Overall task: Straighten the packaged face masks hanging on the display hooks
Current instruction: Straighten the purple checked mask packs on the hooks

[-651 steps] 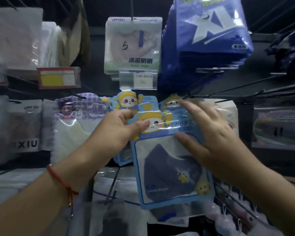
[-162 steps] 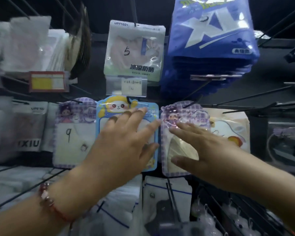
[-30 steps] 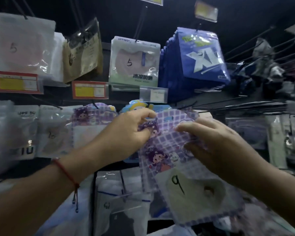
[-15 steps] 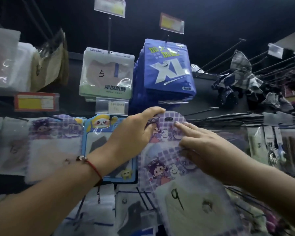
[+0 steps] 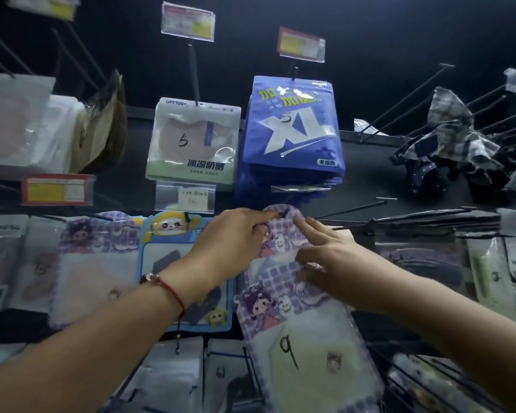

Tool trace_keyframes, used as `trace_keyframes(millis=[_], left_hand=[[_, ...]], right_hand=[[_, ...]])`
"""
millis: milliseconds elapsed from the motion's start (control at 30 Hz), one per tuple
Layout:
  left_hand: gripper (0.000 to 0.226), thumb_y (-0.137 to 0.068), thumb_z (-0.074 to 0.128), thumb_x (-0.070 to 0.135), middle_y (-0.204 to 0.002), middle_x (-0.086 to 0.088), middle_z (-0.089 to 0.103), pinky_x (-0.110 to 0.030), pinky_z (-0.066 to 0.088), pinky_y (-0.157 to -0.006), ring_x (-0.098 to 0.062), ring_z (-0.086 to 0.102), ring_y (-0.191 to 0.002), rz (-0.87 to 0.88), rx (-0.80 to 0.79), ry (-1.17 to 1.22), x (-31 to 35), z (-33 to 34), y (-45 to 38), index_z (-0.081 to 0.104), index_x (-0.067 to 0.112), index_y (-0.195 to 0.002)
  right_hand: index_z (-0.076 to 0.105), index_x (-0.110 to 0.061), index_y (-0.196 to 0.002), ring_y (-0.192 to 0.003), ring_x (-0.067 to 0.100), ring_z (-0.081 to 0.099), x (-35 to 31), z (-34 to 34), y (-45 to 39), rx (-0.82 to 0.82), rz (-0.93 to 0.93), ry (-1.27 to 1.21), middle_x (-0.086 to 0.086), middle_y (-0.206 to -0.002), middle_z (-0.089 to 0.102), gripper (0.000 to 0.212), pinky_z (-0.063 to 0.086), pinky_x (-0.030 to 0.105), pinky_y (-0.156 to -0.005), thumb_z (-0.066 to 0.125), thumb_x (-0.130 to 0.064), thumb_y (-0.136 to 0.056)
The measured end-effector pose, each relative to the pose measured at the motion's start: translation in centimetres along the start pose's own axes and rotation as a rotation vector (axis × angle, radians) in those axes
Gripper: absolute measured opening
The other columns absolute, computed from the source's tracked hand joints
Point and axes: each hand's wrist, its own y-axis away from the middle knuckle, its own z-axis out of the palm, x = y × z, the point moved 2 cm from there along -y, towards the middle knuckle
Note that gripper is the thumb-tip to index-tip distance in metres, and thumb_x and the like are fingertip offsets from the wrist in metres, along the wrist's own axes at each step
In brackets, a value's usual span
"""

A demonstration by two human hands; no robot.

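Both hands were up at one hook in the middle row. Her left hand [image 5: 236,234] pinched the rounded top of a purple checked mask packet [image 5: 283,236], thumb and fingertips curled on it right by the hang hole, where the dark hook tip [image 5: 283,215] poked through. Her right hand [image 5: 325,257] lay on the same packet with its forefinger stretched toward the hole; the other fingers were bent against the film, though whether they gripped it I couldn't make out. Nearer to me, a second purple packet [image 5: 304,341] with a 9 inked on it hung tilted below and in front of the first, its foot swung to the right.

These packets looked light and floppy to me, glossy film that would slide under the fingers and crease if squeezed. I'd have taken them by the stiffer header beside the hole, not by the soft pouch. Each one held a single folded mask behind a clear window; the tilted one showed a pale mask.

Just left hung a blue-edged packet [image 5: 188,254] with a dark mask inside, then another purple one [image 5: 99,248]. Above them, farther back, a white packet [image 5: 194,141] marked 5 held a pinkish mask, and beside it a thick stack of blue XL packs [image 5: 292,135] crowded one hook. Price tags [image 5: 188,21] stood higher still.
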Motion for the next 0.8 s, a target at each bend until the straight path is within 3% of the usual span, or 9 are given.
trace_keyframes(millis=[100,233,367,433,500,600,700,800], left_hand=[[0.040,-0.105,0.043,0.029,-0.123,0.008,0.066,-0.025,0.047,-0.077,-0.011,0.060,-0.102,-0.068,-0.073,-0.049,-0.3,0.4,-0.2,0.050,0.046,-0.140],[0.045,-0.106,0.037,0.027,-0.101,0.004,0.050,-0.028,0.040,-0.075,-0.015,0.047,-0.094,0.062,-0.097,-0.507,-0.8,1.4,-0.9,0.034,0.041,-0.149],[0.046,-0.106,0.038,0.035,-0.135,-0.003,0.044,-0.035,0.040,-0.096,-0.022,0.043,-0.117,0.102,-0.131,-0.730,-1.5,2.2,-1.2,0.029,0.036,-0.151],[0.045,-0.105,0.036,0.041,-0.150,-0.007,0.037,-0.041,0.038,-0.106,-0.026,0.038,-0.132,0.127,-0.070,-0.686,-1.9,2.0,-0.5,0.035,0.037,-0.149],[0.044,-0.103,0.032,0.047,-0.149,-0.006,0.042,-0.044,0.042,-0.107,-0.025,0.042,-0.133,0.179,0.024,-0.531,-1.3,1.0,0.7,0.047,0.035,-0.143],[0.046,-0.100,0.037,0.053,-0.132,0.008,0.058,-0.028,0.047,-0.095,-0.009,0.051,-0.118,0.230,0.038,-0.281,0.1,-0.2,3.0,0.052,0.035,-0.139],[0.051,-0.099,0.043,0.054,-0.125,0.016,0.063,-0.016,0.046,-0.085,0.000,0.054,-0.109,0.263,-0.033,-0.259,1.1,-0.3,4.6,0.033,0.048,-0.148],[0.063,-0.101,0.051,0.039,-0.126,0.024,0.055,-0.018,0.047,-0.086,0.004,0.052,-0.108,0.259,-0.078,-0.106,0.7,0.7,4.6,0.015,0.067,-0.144]], right_hand=[[0.058,-0.034,-0.115,-0.149,0.012,-0.012,-0.1,0.3,-0.3,0.007,-0.010,-0.036,-0.005,-0.163,-0.011,0.019,0.014,0.037,-0.121,0.048,-0.041,-0.100],[0.059,-0.032,-0.112,-0.150,0.011,-0.009,0.1,0.6,-0.7,0.015,-0.010,-0.108,-0.006,-0.163,-0.007,0.018,0.010,0.032,-0.120,0.049,-0.040,-0.100],[0.061,-0.031,-0.110,-0.149,0.009,-0.008,0.6,0.6,-1.0,0.019,0.016,-0.172,-0.010,-0.163,-0.005,0.016,0.010,0.034,-0.121,0.051,-0.038,-0.099],[0.061,-0.031,-0.109,-0.149,0.008,-0.008,0.8,0.6,-0.9,0.026,0.021,-0.183,-0.011,-0.163,-0.003,0.016,0.011,0.035,-0.121,0.051,-0.038,-0.099],[0.060,-0.033,-0.104,-0.149,0.008,-0.007,1.1,0.6,-0.5,0.045,0.030,-0.199,-0.013,-0.163,-0.001,0.011,0.012,0.036,-0.121,0.052,-0.039,-0.099],[0.059,-0.036,-0.108,-0.149,0.007,-0.006,1.8,0.8,0.0,0.097,0.022,-0.201,-0.017,-0.162,0.002,0.016,0.014,0.038,-0.121,0.049,-0.043,-0.098],[0.060,-0.036,-0.113,-0.149,0.004,-0.003,2.4,0.8,0.4,0.166,0.011,-0.216,-0.019,-0.161,0.009,0.025,0.016,0.033,-0.118,0.045,-0.048,-0.098],[0.062,-0.034,-0.112,-0.146,-0.003,0.003,2.8,0.8,0.8,0.245,-0.008,-0.227,-0.020,-0.159,0.020,0.023,0.015,0.021,-0.115,0.049,-0.046,-0.097]])
